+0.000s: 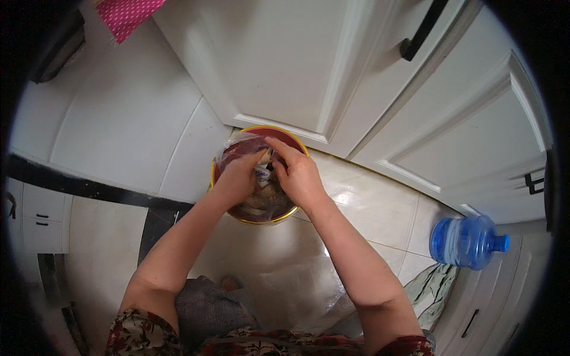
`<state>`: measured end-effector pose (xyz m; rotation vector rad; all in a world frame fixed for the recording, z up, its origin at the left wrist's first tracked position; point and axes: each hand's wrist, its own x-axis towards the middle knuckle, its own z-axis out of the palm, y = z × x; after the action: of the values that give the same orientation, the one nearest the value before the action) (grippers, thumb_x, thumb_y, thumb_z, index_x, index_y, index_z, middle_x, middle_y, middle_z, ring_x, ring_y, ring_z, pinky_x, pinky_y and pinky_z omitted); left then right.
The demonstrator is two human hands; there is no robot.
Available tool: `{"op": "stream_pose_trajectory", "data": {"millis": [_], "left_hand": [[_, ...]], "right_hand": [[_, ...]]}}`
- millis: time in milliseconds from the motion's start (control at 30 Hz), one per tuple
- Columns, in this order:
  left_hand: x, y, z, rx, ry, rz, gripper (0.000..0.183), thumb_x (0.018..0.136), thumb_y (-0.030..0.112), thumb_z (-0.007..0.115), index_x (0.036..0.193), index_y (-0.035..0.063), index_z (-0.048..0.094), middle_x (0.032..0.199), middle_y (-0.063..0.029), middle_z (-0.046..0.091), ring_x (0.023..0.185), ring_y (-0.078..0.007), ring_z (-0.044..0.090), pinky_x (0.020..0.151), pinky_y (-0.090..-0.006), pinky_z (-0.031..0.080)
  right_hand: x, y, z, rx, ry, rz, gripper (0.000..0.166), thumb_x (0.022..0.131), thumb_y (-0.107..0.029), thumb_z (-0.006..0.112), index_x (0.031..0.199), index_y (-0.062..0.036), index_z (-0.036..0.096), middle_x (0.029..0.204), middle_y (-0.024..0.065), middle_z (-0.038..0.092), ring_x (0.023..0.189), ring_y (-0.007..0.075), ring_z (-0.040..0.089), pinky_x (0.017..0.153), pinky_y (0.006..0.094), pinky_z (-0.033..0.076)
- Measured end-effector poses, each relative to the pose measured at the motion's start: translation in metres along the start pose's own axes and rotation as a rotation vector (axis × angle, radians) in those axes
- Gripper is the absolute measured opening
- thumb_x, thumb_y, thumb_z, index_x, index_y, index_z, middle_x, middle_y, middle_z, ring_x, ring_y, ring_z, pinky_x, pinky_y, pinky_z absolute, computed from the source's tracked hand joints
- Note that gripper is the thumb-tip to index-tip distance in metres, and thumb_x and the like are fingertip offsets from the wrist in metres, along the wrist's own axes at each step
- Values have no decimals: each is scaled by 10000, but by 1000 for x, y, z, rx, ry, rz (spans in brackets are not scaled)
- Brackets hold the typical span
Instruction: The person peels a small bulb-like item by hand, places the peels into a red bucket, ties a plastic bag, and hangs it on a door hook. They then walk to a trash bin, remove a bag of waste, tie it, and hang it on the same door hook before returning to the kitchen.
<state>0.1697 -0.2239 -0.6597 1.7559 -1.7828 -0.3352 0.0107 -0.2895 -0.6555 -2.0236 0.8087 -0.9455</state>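
Note:
Both my hands are together over a round dark-red bin (285,133) with a yellow rim, standing on the floor against a cabinet. My left hand (238,178) is over its left side, with the fingers pointing toward the middle. My right hand (297,171) comes in from the right with bent fingers, close to the left fingertips. A small white packet (262,172) bearing print shows between the hands. Whether the fingers grip it is hidden. Clear plastic film (236,144) lines the bin's left side, and brownish waste (267,200) lies inside.
White cabinet doors (285,66) with black handles rise behind the bin. A blue water jug (465,242) lies on its side at right, above a pale green cloth (429,289). A pink dotted cloth (127,18) hangs at upper left. Floor tiles (365,200) surround the bin.

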Motion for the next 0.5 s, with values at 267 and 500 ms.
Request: {"op": "stream_pose_trajectory", "data": {"millis": [267, 500], "left_hand": [[14, 23, -51, 361, 376, 109, 633, 698, 72, 708, 1285, 101, 471, 904, -167, 616, 783, -339, 607, 698, -405, 490], [2, -9, -30, 222, 94, -160, 667, 728, 93, 682, 1339, 128, 417, 775, -119, 606, 679, -305, 585, 678, -396, 476]], "right_hand": [[11, 22, 32, -564, -556, 126, 238, 796, -53, 500, 986, -19, 639, 972, 168, 648, 883, 347, 632, 769, 414, 515], [10, 44, 55, -634, -648, 176, 316, 821, -97, 503, 1121, -79, 598, 951, 175, 653, 887, 335, 637, 776, 422, 513]]}}
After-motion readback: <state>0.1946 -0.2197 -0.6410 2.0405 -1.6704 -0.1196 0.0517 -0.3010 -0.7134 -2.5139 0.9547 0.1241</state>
